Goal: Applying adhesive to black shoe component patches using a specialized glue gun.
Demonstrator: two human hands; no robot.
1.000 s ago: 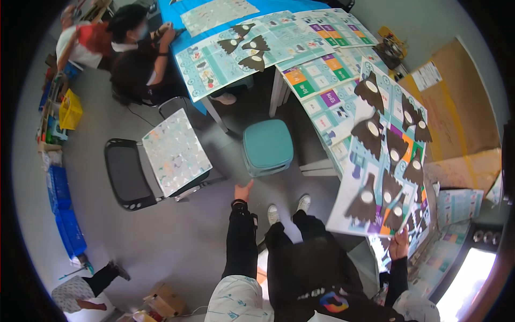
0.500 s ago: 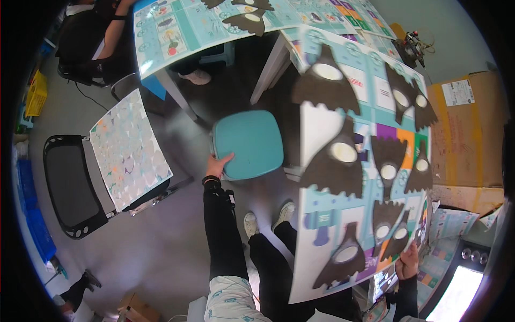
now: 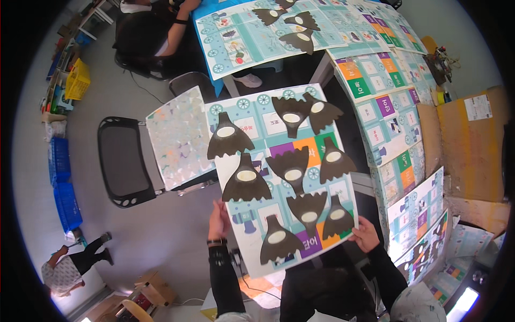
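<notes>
A large printed board in teal, white, purple and orange hangs tilted in front of me. Several dark, skirt-shaped pieces with scalloped edges and pale ovals lie on it. My left hand grips its left edge near the lower corner, some fingers hidden behind it. Its right edge is pinched in my right hand, thumb on the printed face. The board covers much of the floor beneath.
A table with printed sheets and dark pieces stands ahead. To the left is a black chair bearing a patterned sheet. More boards and a cardboard box line the right. People are at far left and upper left.
My left hand has left the teal stool and now holds the board's left edge. The board has moved left, in front of me, and hides the stool. My view has shifted rightward.
</notes>
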